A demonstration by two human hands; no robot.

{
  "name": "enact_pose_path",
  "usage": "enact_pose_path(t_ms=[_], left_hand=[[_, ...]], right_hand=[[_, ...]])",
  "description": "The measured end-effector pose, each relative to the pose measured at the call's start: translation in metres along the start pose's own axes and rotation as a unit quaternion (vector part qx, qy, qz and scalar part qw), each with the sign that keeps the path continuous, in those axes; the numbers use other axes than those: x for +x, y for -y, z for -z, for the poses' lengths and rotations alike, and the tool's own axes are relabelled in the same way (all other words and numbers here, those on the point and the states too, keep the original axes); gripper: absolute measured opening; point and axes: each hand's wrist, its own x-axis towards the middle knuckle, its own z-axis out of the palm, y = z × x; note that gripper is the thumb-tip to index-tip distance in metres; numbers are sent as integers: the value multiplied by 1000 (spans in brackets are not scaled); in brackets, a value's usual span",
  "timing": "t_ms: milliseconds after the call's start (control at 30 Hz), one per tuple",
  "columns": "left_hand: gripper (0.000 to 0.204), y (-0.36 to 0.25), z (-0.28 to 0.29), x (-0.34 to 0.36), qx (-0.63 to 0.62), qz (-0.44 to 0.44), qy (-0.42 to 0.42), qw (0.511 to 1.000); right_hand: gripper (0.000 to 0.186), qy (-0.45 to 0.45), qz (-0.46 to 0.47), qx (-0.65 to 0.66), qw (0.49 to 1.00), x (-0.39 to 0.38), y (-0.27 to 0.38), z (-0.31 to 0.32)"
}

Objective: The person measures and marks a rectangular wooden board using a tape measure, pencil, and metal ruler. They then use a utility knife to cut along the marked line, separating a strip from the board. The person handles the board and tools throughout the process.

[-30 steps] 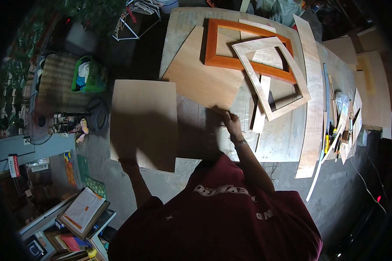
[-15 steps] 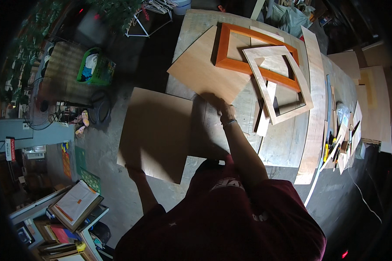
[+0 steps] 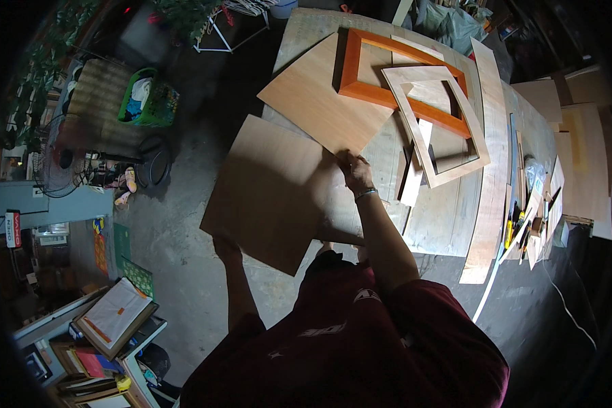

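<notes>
We grip the board [image 3: 272,194] by its near edge, left hand [image 3: 228,251]; our right hand [image 3: 356,171] pinches the sheet [image 3: 323,98] at one corner; both look light, stiff, best edge-held.

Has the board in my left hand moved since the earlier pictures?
Yes. Against the table, the board has shifted rightward and turned clockwise.

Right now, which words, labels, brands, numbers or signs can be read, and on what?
Dark red shirt: pale lettering, broken up by folds; not quoted.
Red-and-white sign: sideways lettering; not quoted.
Board in the left hand: no lettering visible.
White sheet: any print too small to read.
</notes>
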Motion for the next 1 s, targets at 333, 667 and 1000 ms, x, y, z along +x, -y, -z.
enact_pose_path(t_ms=[333, 667, 1000], left_hand=[[44, -81, -32, 25, 514, 60, 267, 813], [70, -182, -152, -27, -304, 189, 347, 867], [38, -186, -100, -68, -13, -62, 137, 989]], right_hand=[[43, 148, -55, 66, 985, -80, 36, -8], [33, 163, -168, -27, 972, -241, -8, -28], [29, 373, -149, -591, 699, -273, 25, 26]])
